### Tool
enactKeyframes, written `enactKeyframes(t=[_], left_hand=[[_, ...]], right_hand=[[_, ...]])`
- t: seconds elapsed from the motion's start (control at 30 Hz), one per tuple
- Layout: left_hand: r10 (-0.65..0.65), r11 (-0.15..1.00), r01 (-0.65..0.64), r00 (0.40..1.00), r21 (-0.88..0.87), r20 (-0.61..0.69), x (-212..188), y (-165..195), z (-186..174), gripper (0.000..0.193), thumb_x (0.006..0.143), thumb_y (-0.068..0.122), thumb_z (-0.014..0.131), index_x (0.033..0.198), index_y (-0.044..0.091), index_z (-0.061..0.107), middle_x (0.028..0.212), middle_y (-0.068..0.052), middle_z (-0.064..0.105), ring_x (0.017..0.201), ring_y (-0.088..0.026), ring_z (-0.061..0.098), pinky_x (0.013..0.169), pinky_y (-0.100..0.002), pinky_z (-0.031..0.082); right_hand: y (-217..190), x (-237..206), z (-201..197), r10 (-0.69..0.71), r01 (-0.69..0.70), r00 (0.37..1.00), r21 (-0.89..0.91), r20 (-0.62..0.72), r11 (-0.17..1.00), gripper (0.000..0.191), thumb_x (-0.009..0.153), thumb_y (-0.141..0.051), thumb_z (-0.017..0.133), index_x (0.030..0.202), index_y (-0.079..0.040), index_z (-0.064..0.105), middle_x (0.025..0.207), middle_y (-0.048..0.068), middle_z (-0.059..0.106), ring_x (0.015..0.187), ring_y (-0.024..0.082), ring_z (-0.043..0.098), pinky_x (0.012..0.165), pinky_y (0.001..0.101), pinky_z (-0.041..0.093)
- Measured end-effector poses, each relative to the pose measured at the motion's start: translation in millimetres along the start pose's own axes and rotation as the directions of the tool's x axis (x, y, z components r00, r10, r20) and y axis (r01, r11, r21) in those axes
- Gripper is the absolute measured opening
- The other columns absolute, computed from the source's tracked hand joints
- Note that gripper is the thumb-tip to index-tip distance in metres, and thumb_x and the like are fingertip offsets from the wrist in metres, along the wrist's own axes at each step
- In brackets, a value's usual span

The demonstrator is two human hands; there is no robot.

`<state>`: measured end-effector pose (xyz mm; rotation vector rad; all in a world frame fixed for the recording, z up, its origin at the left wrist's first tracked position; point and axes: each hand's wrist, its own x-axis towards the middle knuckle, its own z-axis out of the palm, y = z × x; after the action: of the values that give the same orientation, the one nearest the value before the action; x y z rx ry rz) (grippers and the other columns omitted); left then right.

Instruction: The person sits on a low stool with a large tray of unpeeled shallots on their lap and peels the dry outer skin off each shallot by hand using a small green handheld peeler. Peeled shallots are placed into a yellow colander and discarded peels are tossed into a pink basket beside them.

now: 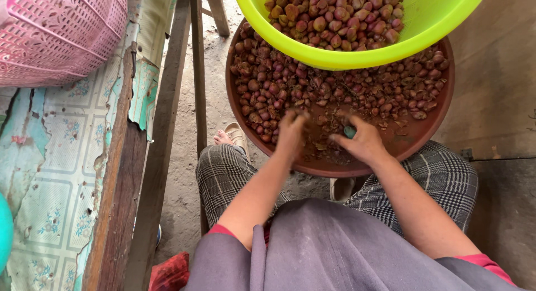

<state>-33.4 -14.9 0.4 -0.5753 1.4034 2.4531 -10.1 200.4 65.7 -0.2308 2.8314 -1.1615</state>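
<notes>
**Two hands working among shallots in a brown basin**

The left hand (291, 132) is reaching down into the brown basin (446, 98), its fingers (295, 119) curling narrowly together among the loose shallots (268, 82); motion blur is hiding whether they are actually pinching one. The right hand (363, 141) is lying just beside it, fingers (339, 139) bent close around a small teal object (349, 132) that is peeking out between thumb and forefinger; what the object is cannot be told. Both hands are hovering over the near, barer part of the basin, where dry peelings (329, 148) are lying scattered on the bottom.

The unpeeled shallots are piling up across the far and left parts of the basin. A lime-green bowl (435, 29) is sitting over the basin's far rim, holding pinker, cleaner-looking shallots (335, 15).

The person is sitting with the basin at their knees, wearing checked trousers (223, 174) and a grey apron (335, 252). A sandalled foot (231, 136) is showing on the dirt floor (184, 185) under the basin's left edge. To the left, a wooden bench (120, 213) covered in torn patterned sheeting is carrying a pink plastic basket (61, 34) at its far end.
</notes>
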Motion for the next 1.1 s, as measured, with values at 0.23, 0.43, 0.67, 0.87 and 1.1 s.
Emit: enactKeyframes(t=[0.23, 0.43, 0.67, 0.87, 1.1], left_hand=[[0.473, -0.419, -0.416, 0.659, 0.807, 0.585, 32, 33, 7, 0.017, 0.081, 0.006, 0.071, 0.099, 0.007, 0.07, 0.102, -0.014, 0.071, 0.1, -0.034, 0.069, 0.078, -0.042, 0.057], [0.414, 0.432, -0.532, 0.834, 0.728, 0.364, 16, 15, 11, 0.018, 0.087, 0.011, 0.078, 0.1, 0.003, 0.069, 0.099, -0.014, 0.074, 0.092, -0.032, 0.069, 0.078, -0.04, 0.055], [0.017, 0.995, -0.053, 0.915, 0.079, 0.403, -3, -14, 4, 0.024, 0.098, 0.018, 0.073, 0.112, 0.001, 0.065, 0.101, -0.006, 0.071, 0.094, -0.014, 0.067, 0.082, -0.03, 0.057], [-0.076, 0.987, 0.12, 0.929, -0.102, 0.363, -18, -8, 11, 0.034, 0.092, 0.013, 0.075, 0.121, 0.004, 0.06, 0.108, -0.006, 0.072, 0.098, -0.016, 0.07, 0.082, -0.034, 0.058], [0.014, 0.971, 0.067, 0.943, -0.23, 0.333, -25, 2, 16, 0.032, 0.093, 0.006, 0.075, 0.122, -0.001, 0.062, 0.111, -0.009, 0.073, 0.101, -0.017, 0.071, 0.089, -0.033, 0.059]], right_hand=[[2, 1, 5, 0.128, -0.128, 0.992, 0.034, -0.007, 0.991, 0.058, 0.088, -0.032, 0.078, 0.138, -0.006, 0.065, 0.116, 0.017, 0.075, 0.105, 0.025, 0.073, 0.093, 0.036, 0.055], [-9, -5, 4, -0.016, 0.051, 0.995, 0.347, -0.102, 0.937, 0.049, 0.086, -0.016, 0.081, 0.129, -0.003, 0.064, 0.115, 0.012, 0.074, 0.103, 0.017, 0.068, 0.09, 0.031, 0.054], [-22, -5, 2, -0.15, 0.174, 0.983, 0.263, -0.11, 0.949, 0.017, 0.09, -0.009, 0.079, 0.103, -0.003, 0.07, 0.095, 0.006, 0.071, 0.086, 0.011, 0.067, 0.077, 0.0277, 0.054], [-14, -6, -2, -0.126, 0.156, 0.986, 0.32, -0.112, 0.934, 0.026, 0.096, -0.014, 0.073, 0.119, -0.004, 0.064, 0.105, 0.006, 0.071, 0.095, 0.012, 0.065, 0.084, 0.0283, 0.053], [-13, -12, 6, -0.17, 0.1, 0.981, 0.511, 0.093, 0.854, 0.04, 0.105, -0.018, 0.051, 0.143, -0.008, 0.047, 0.124, 0.006, 0.063, 0.113, 0.013, 0.058, 0.098, 0.0293, 0.046]])
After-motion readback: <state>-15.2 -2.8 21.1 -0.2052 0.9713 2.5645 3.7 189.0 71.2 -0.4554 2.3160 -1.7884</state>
